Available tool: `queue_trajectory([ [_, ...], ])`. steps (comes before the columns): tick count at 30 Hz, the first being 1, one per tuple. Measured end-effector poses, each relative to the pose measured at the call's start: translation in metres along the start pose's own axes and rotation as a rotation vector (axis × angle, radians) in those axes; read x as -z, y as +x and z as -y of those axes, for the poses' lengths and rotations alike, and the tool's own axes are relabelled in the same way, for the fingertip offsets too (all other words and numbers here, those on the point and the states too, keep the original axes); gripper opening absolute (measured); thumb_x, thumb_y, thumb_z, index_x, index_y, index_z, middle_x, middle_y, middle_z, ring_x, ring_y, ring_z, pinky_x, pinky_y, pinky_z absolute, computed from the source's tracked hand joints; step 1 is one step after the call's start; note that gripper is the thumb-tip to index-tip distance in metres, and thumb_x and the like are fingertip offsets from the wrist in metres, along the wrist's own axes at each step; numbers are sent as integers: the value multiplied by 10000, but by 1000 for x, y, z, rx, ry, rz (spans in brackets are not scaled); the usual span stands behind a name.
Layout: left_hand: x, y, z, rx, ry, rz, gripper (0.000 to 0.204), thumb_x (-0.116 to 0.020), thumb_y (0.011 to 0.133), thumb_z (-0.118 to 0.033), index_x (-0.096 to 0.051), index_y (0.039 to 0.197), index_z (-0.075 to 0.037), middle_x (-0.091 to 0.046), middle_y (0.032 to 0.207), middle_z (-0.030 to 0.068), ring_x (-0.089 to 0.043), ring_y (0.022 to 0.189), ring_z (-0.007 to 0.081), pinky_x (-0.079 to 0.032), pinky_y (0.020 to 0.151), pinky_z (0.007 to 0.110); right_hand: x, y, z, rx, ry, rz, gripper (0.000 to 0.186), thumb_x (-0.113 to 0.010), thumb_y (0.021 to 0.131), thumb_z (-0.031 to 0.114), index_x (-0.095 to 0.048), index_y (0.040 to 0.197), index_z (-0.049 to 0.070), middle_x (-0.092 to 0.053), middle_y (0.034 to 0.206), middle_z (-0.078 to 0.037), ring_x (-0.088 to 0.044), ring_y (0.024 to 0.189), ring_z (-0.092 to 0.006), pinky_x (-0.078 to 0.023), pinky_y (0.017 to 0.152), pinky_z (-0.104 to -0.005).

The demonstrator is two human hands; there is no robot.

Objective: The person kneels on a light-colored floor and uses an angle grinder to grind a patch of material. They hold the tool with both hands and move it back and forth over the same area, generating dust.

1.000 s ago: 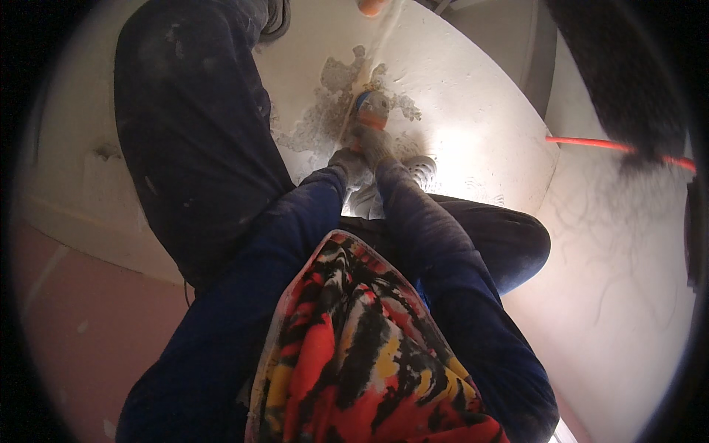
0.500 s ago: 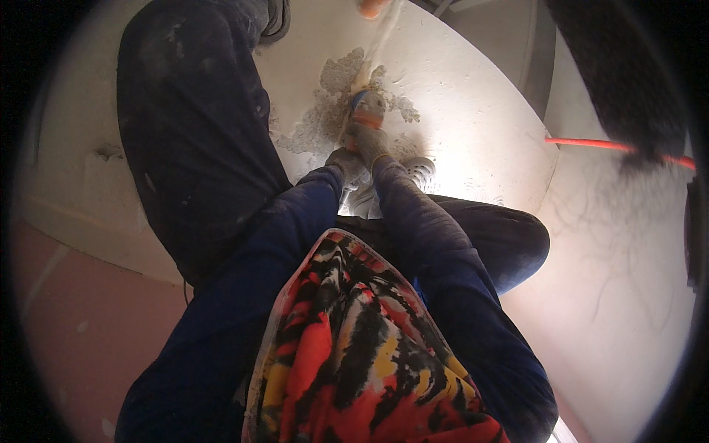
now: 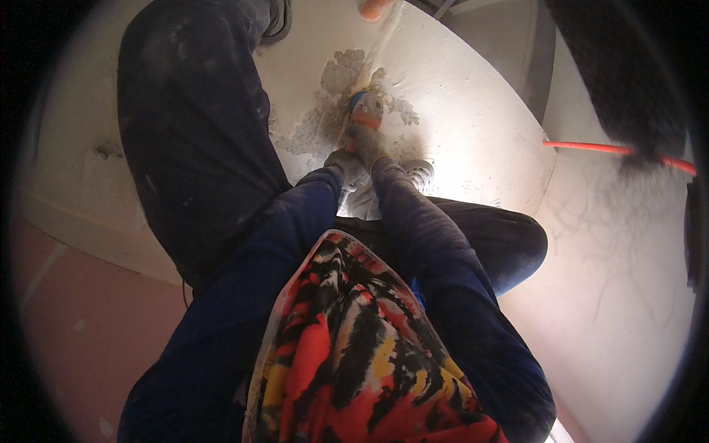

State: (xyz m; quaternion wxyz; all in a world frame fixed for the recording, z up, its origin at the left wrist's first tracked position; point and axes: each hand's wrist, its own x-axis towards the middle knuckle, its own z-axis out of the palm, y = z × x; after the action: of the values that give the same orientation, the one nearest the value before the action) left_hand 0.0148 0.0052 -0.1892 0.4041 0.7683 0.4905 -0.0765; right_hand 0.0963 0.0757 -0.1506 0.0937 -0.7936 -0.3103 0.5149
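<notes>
Both my hands wear dusty grey gloves and grip one small power tool (image 3: 367, 109) with an orange and blue body. My right hand (image 3: 365, 142) holds it just behind the head. My left hand (image 3: 341, 162) sits lower, at the rear of the tool. The tool's head presses on a rough, chipped grey patch (image 3: 325, 118) in the white plastered surface (image 3: 458, 111). A pale cord (image 3: 380, 40) runs from the tool toward the top edge. My dark blue sleeves come up from below.
My dark-trousered leg (image 3: 192, 133) fills the upper left, my other knee (image 3: 509, 236) is at right, and a pale shoe (image 3: 419, 173) lies by my hands. An orange cable (image 3: 591, 148) crosses at right. A bright patterned cloth (image 3: 354, 354) hangs at my chest.
My hands and the tool have shifted slightly upward, away from me, over the chipped patch. Nothing was let go.
</notes>
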Motion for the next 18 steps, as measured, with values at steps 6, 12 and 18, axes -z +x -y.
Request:
queue_trajectory([
  [6, 28, -14, -14, 34, -29, 29, 269, -709, 686, -238, -757, 951, -243, -727, 962, 74, -687, 926, 301, -535, 825, 419, -7, 17, -12, 134, -31, 26, 521, -721, 747, 336, -653, 1146, 9, -665, 1034, -124, -647, 878, -240, -517, 758, -335],
  [12, 54, -20, -19, 75, 97, 127, 455, -628, 781, -442, -689, 1124, -149, -693, 1127, 119, -663, 1055, 292, -524, 888, 407, -6, 32, -21, 100, -6, 1, 541, -707, 767, 365, -649, 1157, -5, -666, 1039, -144, -650, 948, -266, -514, 806, -350],
  [18, 41, -12, -18, 25, 48, 110, 495, -611, 794, -485, -674, 1149, -145, -683, 1153, 115, -644, 1087, 310, -519, 907, 399, 7, 39, -23, 271, -520, 43, 543, -731, 772, 332, -637, 1161, -34, -664, 1033, -151, -661, 921, -255, -534, 765, -349],
])
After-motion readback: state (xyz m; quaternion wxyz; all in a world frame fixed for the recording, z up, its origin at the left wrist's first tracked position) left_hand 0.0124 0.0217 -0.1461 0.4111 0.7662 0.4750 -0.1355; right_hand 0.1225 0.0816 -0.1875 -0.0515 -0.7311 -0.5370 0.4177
